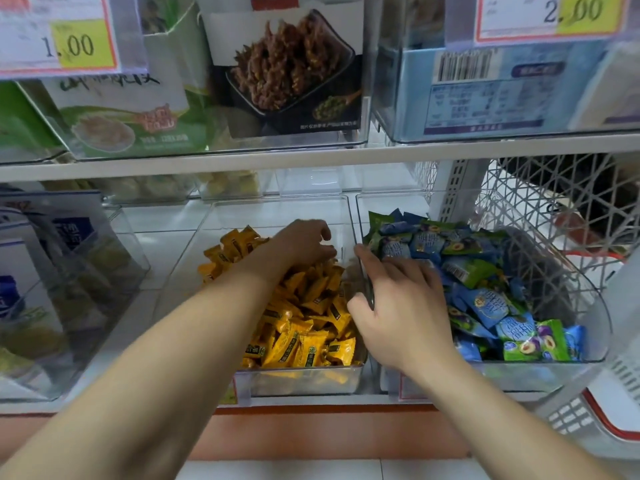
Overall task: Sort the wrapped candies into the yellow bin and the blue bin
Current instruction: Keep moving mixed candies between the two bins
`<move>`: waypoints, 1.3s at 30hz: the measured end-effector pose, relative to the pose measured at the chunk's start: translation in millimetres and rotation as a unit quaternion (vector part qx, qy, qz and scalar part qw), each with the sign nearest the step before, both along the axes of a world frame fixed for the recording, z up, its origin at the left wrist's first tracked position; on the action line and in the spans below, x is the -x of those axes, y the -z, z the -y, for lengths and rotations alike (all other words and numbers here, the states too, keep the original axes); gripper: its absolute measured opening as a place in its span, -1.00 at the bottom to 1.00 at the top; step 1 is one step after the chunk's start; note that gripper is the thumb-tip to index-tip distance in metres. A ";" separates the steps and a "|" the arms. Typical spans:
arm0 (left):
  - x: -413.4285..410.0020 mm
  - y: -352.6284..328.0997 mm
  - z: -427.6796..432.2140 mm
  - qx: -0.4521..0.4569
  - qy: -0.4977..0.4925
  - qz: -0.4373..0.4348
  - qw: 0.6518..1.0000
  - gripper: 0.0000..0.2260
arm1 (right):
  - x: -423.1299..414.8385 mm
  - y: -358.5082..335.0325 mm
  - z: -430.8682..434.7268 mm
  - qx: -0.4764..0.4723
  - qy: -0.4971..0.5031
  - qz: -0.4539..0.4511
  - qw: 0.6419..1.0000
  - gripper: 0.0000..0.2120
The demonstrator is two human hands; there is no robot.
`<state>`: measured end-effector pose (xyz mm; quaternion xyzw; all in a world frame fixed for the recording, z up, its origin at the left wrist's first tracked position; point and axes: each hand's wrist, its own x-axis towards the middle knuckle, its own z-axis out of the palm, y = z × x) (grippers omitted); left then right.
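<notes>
Two clear bins stand side by side on the lower shelf. The yellow bin (pixel 346 202) holds a pile of yellow wrapped candies (pixel 304 327). The blue bin (pixel 601 306) to its right holds blue and green wrapped candies (pixel 485 306). My left hand (pixel 304 242) reaches into the yellow bin with its fingers curled down onto the far part of the pile; whether it holds a candy is hidden. My right hand (pixel 398 299) straddles the wall between the bins, thumb on the yellow side and fingers spread over the blue candies, gripping the wall.
A white shelf board (pixel 311 157) runs just above the bins, carrying snack boxes (pixel 291 67) and price tags (pixel 69 39). More clear bins with packets (pixel 52 271) stand at the left. A white lattice basket (pixel 554 202) sits at the right.
</notes>
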<state>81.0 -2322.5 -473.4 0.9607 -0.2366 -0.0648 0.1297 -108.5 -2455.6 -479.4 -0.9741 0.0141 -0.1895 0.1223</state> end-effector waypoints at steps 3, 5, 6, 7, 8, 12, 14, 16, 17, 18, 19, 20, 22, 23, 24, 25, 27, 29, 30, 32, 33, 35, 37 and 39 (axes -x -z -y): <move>-6.1 10.0 10.3 -0.082 -0.027 -0.037 0.996 -0.29 | -0.6 0.3 -0.1 -0.007 -0.003 0.000 1.000 -0.35; -8.9 11.4 11.9 -0.150 -0.027 -0.040 0.988 -0.25 | -0.2 0.7 0.2 -0.008 -0.003 0.003 1.000 -0.36; -9.6 11.0 11.1 -0.181 -0.030 -0.046 0.982 -0.25 | 0.2 0.7 0.3 -0.009 -0.003 0.006 1.000 -0.36; -9.9 10.6 9.7 -0.214 -0.030 -0.052 0.975 -0.25 | 0.5 0.3 0.4 -0.010 -0.003 0.007 1.000 -0.36; -9.7 10.5 8.3 -0.243 -0.027 -0.059 0.968 -0.26 | 0.6 0.2 0.5 -0.010 -0.002 0.007 1.000 -0.36; -4.0 8.5 10.0 -0.240 -0.015 -0.098 0.966 -0.34 | -0.4 0.7 1.0 -0.008 -0.003 0.007 1.000 -0.35; 1.5 4.3 11.3 -0.205 -0.006 -0.143 0.968 -0.40 | -0.7 0.7 1.3 -0.008 -0.004 0.004 1.000 -0.35; 6.5 1.3 10.1 -0.174 0.004 -0.197 0.965 -0.42 | -0.3 0.9 1.6 -0.005 -0.004 0.006 1.000 -0.35; 9.1 0.3 8.3 -0.152 0.006 -0.219 0.964 -0.42 | -0.3 0.8 1.8 -0.004 -0.003 0.008 1.000 -0.35; 12.2 -1.7 4.9 -0.127 0.005 -0.237 0.963 -0.44 | -0.5 0.7 1.7 -0.004 -0.003 0.010 1.000 -0.35; 15.4 -3.7 0.8 -0.099 0.005 -0.253 0.962 -0.49 | -0.6 0.7 1.4 -0.005 -0.003 0.012 1.000 -0.35; 16.9 -5.6 -3.8 -0.071 0.008 -0.266 0.961 -0.59 | -0.5 1.0 1.2 -0.005 -0.002 0.015 1.000 -0.35; 18.7 -10.0 -14.9 -0.019 0.019 -0.272 0.962 -0.82 | -0.4 1.3 1.2 -0.005 0.001 0.017 1.000 -0.35; 20.9 -13.5 -21.1 0.008 0.029 -0.267 0.963 -0.85 | -0.3 1.2 1.0 -0.004 0.001 0.016 1.000 -0.35; 23.1 -17.2 -28.0 0.035 0.033 -0.257 0.965 -0.84 | -0.4 1.3 0.9 -0.004 0.000 0.015 1.000 -0.35; 25.3 -20.7 -35.7 0.063 0.028 -0.240 0.968 -0.80 | -0.4 1.3 0.8 -0.005 -0.001 0.014 1.000 -0.34; 27.5 -26.7 -51.5 0.107 -0.001 -0.192 0.976 -0.71 | -0.5 1.1 0.9 -0.006 0.000 0.013 1.000 -0.35; 28.9 -32.5 -65.1 0.130 -0.015 -0.162 0.978 -0.72 | 0.2 1.3 1.1 -0.007 0.002 0.017 1.000 -0.36; 30.3 -35.7 -70.5 0.134 -0.016 -0.152 0.979 -0.74 | 0.4 1.5 1.1 -0.007 0.002 0.019 1.000 -0.36; 33.7 -43.0 -80.2 0.136 -0.015 -0.140 0.981 -0.74 | 0.0 1.3 1.2 -0.008 0.001 0.020 1.000 -0.36; 36.0 -46.5 -85.1 0.135 -0.011 -0.137 0.981 -0.74 | -0.3 1.3 1.2 -0.008 0.001 0.020 1.000 -0.36; 40.9 -52.3 -94.7 0.125 -0.006 -0.124 0.984 -0.72 | -0.9 1.4 1.4 -0.005 0.001 0.021 1.000 -0.36; 49.0 -56.7 -103.1 0.117 -0.006 -0.119 0.986 -0.67 | -0.5 1.2 1.8 -0.005 0.000 0.021 1.000 -0.37; 59.6 -59.3 -108.6 0.113 0.001 -0.121 0.986 -0.62 | 0.0 1.1 1.9 -0.006 -0.001 0.022 1.000 -0.37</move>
